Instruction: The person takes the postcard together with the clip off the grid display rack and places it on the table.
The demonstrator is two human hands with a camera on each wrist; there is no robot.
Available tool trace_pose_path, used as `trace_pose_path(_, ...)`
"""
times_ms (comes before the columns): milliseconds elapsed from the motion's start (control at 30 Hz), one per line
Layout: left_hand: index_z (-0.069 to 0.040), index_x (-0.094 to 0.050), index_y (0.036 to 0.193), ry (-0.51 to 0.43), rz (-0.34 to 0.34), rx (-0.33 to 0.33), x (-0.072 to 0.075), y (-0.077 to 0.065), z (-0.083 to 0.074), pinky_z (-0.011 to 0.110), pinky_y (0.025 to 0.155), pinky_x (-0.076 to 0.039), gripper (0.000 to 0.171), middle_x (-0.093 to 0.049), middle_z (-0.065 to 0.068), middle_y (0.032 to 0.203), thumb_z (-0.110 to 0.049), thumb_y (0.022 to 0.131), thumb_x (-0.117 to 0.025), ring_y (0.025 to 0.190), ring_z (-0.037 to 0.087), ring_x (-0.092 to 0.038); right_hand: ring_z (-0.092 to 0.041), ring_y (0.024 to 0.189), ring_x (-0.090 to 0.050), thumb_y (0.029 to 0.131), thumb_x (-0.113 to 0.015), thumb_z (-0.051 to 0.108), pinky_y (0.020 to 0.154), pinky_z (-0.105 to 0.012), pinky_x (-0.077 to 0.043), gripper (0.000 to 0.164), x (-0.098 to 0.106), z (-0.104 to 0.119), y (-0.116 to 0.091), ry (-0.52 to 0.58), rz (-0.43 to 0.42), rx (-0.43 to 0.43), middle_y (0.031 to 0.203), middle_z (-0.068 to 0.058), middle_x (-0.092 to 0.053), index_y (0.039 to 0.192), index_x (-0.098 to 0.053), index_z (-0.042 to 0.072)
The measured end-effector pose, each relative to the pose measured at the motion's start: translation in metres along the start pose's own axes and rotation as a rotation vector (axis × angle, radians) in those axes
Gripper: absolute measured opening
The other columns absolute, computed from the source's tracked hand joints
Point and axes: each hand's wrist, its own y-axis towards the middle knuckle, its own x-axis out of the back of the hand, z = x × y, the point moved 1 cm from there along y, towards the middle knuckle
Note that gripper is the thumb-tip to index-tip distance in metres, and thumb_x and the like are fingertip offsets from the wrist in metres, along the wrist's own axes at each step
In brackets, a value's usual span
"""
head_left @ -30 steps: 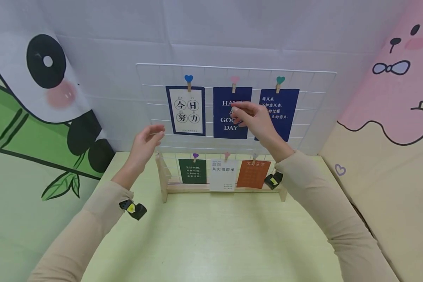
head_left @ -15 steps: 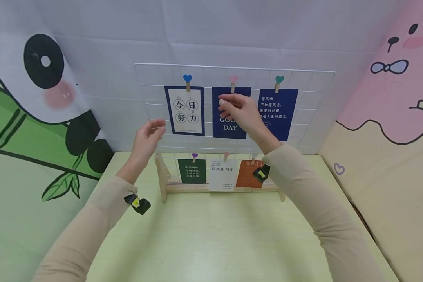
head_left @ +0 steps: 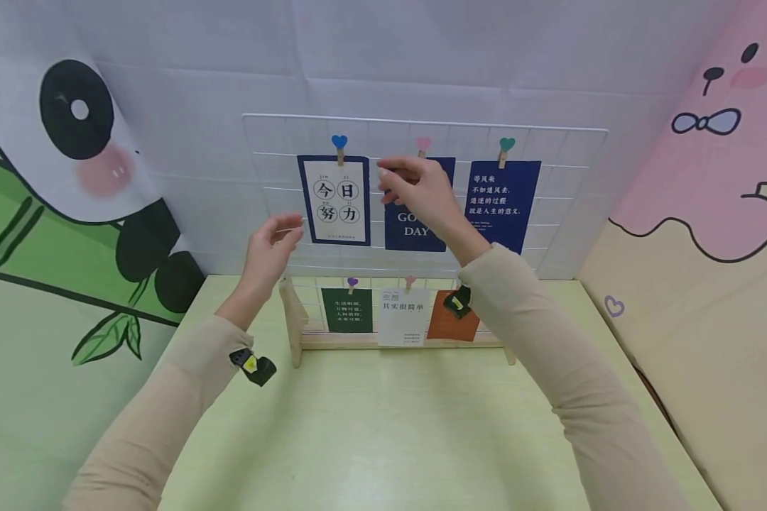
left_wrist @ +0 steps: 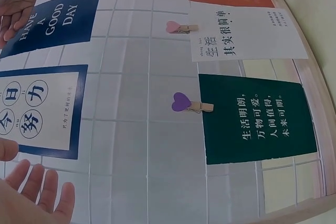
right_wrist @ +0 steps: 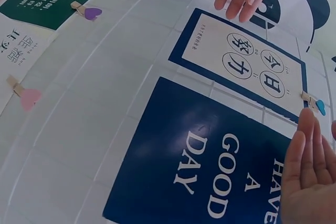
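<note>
Beside the left end of the wire rack [head_left: 339, 342]: left hand [head_left: 254, 264], fingers loosely extended, nothing held; slightly higher than a second ago. Next, upper row: blue-bordered white card [head_left: 336, 203] under a blue heart clip [head_left: 339, 146], unmoved. Below it: green card [head_left: 347, 311], purple heart clip [head_left: 353, 283]. Centre: white card [head_left: 401, 321], lower row; above, right hand [head_left: 423, 193], fingers relaxed, nothing grasped, shifted leftward since a second ago, now covering the upper lettering of the "GOOD DAY" card [head_left: 415, 238]; contact cannot be told. Right: orange card [head_left: 444, 330], lower; navy verse card [head_left: 503, 200], upper, green heart clip [head_left: 507, 147], its lettering now mostly uncovered.
</note>
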Motion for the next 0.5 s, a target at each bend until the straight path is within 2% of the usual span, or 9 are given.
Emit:
trace_pose_path(267,-0.004,-0.046,0.121,0.002,0.010,-0.016,-0.002,0.002,0.000,0.030,0.088,-0.039,0.034,-0.049,0.009,0.118,-0.018,0.091,-0.050,0.105,0.019,-0.045,-0.016,0.071,-0.060,0.089,-0.053,0.021,0.069,-0.026,-0.048,0.031,-0.007,0.005,0.010,-0.023,-0.003,-0.015,0.082,-0.008,-0.061,0.117,-0.056,0.010)
trace_pose_path(500,-0.006,-0.046,0.122,0.028,0.020,-0.004,-0.004,0.003,0.001,0.031,0.088,-0.039,0.035,-0.049,0.007,0.118,-0.019,0.091,-0.050,0.105,0.019,-0.045,-0.018,0.071,-0.060,0.088,-0.055,0.023,0.065,-0.026,-0.048,0.031,-0.015,0.002,0.023,0.028,-0.011,-0.036,0.081,-0.008,-0.062,0.117,-0.057,0.012)
